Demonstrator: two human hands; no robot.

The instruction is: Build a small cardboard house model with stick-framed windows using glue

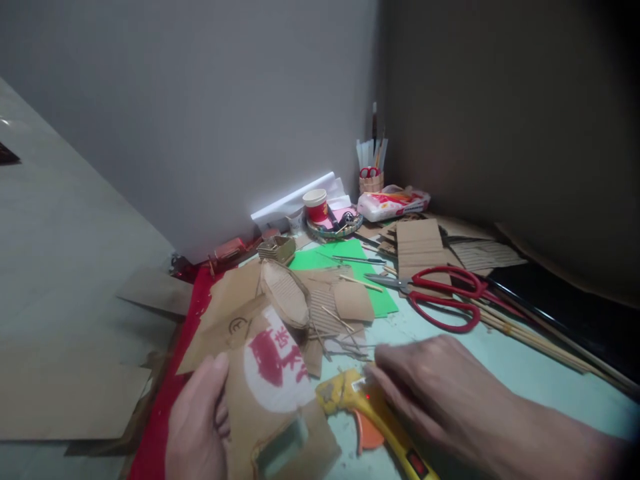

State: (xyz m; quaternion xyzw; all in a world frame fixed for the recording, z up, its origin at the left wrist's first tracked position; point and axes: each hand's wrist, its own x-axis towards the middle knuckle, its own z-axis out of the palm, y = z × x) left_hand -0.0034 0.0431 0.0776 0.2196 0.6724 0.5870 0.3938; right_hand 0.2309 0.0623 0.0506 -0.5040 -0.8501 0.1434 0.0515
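My left hand point(197, 417) is closed on the left edge of a brown cardboard piece point(320, 427), which has a white and red print and a rectangular cut-out near its bottom edge. A yellow hot glue gun point(385, 417) with an orange trigger and a small lit red light is beside the cardboard on the pale table. My right hand point(430, 383) has its fingers curled and pinched at the rear of the glue gun; the fingertips are partly hidden. Just beyond the cardboard lies an oval corrugated cardboard piece point(285, 293).
Red-handled scissors point(445, 297) lie open at the right, near thin wooden sticks point(535, 340). Green paper point(330, 257), cardboard scraps point(420, 247) and a small corrugated box point(277, 249) cover the middle. Behind stand a red paper cup point(316, 208) and a brush holder point(371, 182) by the walls.
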